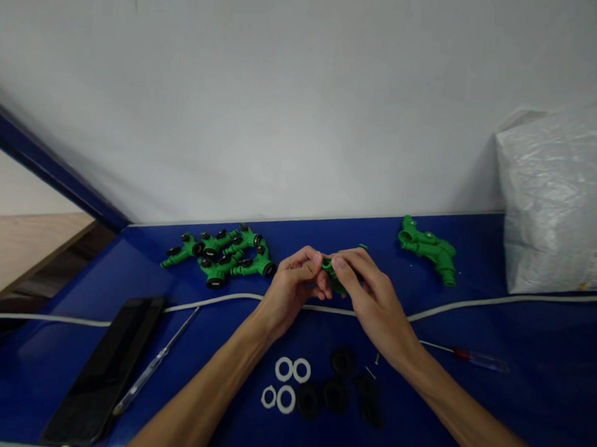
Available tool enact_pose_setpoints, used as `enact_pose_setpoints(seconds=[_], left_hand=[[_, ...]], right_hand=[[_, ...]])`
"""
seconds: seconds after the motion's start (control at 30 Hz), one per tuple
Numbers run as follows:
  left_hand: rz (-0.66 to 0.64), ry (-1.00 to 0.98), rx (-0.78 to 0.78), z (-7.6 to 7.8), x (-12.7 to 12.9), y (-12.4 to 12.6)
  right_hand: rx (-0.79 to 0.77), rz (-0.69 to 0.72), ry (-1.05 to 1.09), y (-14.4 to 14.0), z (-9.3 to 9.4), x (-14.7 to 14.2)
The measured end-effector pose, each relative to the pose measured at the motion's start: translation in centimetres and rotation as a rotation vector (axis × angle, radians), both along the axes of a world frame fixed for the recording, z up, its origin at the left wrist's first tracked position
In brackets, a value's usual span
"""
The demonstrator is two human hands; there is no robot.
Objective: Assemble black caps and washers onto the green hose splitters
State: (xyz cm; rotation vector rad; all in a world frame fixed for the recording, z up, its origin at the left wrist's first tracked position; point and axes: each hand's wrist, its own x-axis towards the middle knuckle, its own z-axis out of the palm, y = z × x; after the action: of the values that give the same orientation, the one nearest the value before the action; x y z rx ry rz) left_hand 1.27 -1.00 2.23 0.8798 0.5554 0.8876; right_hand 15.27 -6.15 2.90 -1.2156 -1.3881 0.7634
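Nearest to us lie four white rings on the blue table, close together in a little bunch. Just beside them, to the right, we see some black round caps. They sit in a loose group too. A few tiny screws lie by the caps.

We hold both hands up over the middle of the table. Our left hand and our right hand meet at the fingertips. Between them we pinch a small green plastic part. Both hands are closed on it, so we see only a bit of green poking out between the fingers.

On the left lies a dark phone, flat on the table. Next to it rests a thin screwdriver with a clear handle. Another screwdriver with a red and clear handle lies on the right, near our right arm. A long white cord runs across the table from side to side, behind our hands.

Farther back on the left we see a pile of green parts with black caps on them. They touch each other in a heap. Farther back on the right lie a few more green parts, and these show no black caps.

At the far right stands a big clear plastic bag, against the white wall. It looks full, but we cannot tell what is inside it.
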Motion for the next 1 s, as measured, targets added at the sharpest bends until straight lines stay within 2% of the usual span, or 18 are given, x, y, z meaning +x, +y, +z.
enact_pose_setpoints(seconds=[0.67,1.0], left_hand=[[0.039,0.005,-0.060,0.47,0.29,-0.55],[0.052,0.011,-0.050,0.12,0.46,-0.57]], right_hand=[[0.035,-0.024,-0.087,0.23,-0.62,-0.01],[0.040,-0.034,-0.121,0.28,-0.94,0.03]])
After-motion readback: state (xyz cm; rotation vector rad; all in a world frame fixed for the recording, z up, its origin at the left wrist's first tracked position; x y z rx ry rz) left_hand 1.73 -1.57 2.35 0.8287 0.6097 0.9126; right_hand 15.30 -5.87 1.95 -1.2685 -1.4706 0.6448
